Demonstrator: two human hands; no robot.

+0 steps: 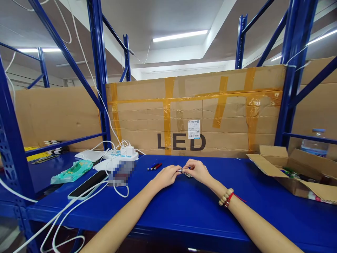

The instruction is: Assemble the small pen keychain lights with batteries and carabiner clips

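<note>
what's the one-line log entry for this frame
left hand + right hand: pinch small metal part | pens behind | blue table

Both hands (pixel 181 173) together (fingertips pinched)

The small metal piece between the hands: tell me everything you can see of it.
The small metal piece looks silvery and slim, lying roughly level just above the blue table. The left hand and right hand pinch it from either side, hiding most of it. Its parts are too small to make out.
</note>
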